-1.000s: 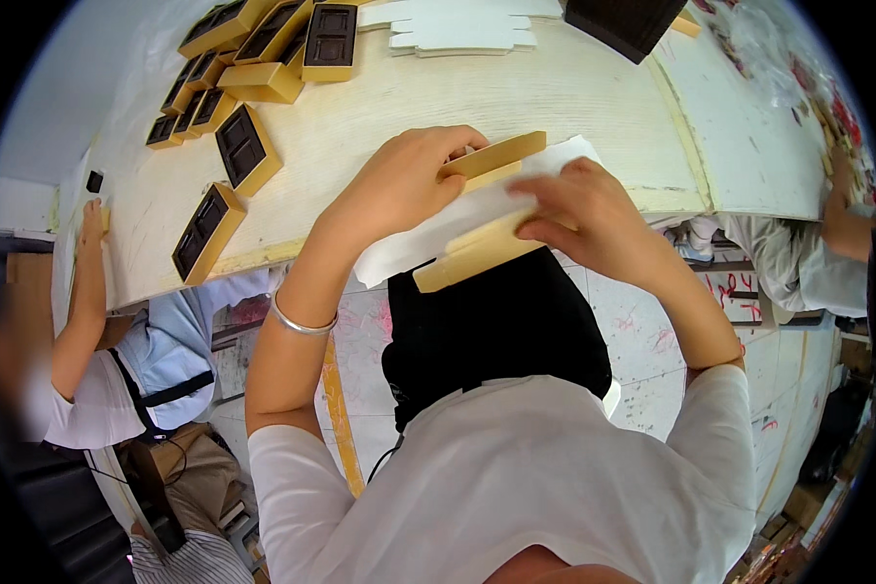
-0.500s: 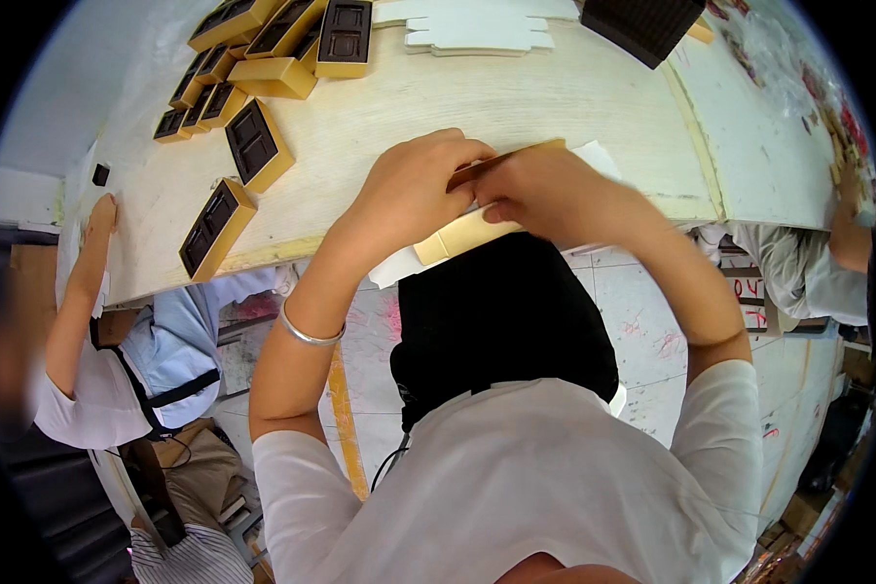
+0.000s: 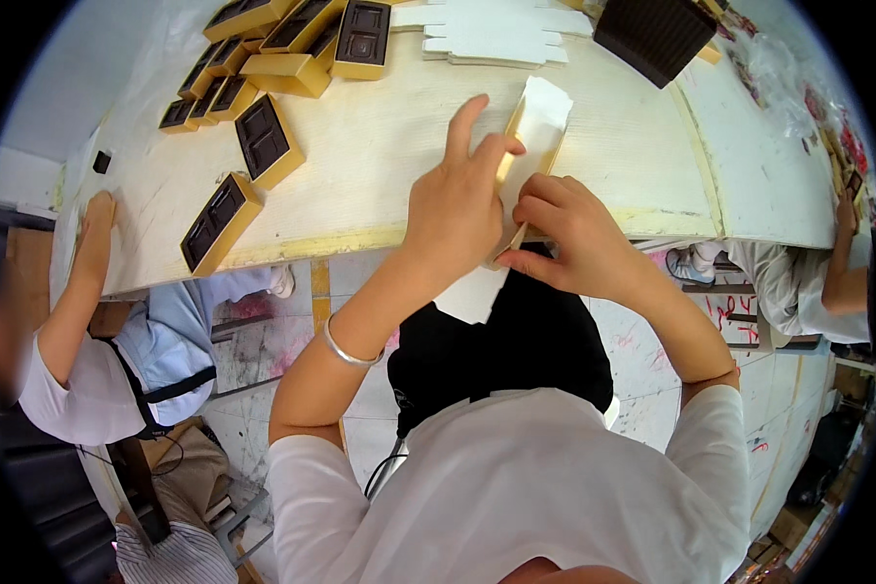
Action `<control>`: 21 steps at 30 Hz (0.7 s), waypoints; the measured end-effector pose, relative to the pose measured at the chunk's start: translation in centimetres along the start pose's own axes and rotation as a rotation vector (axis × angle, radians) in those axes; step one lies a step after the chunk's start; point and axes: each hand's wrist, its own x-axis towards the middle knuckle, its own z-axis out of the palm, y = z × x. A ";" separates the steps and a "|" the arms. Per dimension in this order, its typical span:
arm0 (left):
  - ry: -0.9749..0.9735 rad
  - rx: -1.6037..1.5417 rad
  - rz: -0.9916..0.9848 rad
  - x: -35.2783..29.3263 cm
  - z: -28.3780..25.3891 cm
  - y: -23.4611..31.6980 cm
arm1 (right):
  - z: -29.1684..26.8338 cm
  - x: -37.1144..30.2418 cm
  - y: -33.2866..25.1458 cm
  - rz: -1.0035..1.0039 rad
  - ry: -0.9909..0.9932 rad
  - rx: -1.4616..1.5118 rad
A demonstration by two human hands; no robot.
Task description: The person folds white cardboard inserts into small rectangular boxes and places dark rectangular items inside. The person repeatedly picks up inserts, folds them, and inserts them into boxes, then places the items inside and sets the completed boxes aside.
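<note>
Left of the half-folded box, gold boxes hold dark trays.

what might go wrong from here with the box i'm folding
The part-folded gold-and-white card box might crease where your right hand pinches its near end. Its white flap juts past the edge of the cream table, so it could get bent. The gold rectangular box with a dark tray nearest that edge might fall if nudged.
</note>
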 end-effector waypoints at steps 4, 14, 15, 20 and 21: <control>-0.336 -0.245 0.241 -0.5 -1.6 -1.6 | -1.2 -1.0 1.2 0.018 0.016 0.086; -0.145 -0.055 0.511 -0.7 -0.5 -1.8 | -2.2 -0.4 1.5 0.207 -0.164 0.487; -0.122 -0.057 0.484 -0.8 -0.4 -1.4 | -2.0 -0.1 1.5 0.192 -0.127 0.483; 0.072 -0.073 0.356 -3.4 1.5 0.2 | -2.3 -0.1 0.7 0.358 -0.137 0.563; 0.036 -0.085 0.350 -3.3 1.1 0.3 | -2.2 -0.1 0.9 0.351 -0.138 0.583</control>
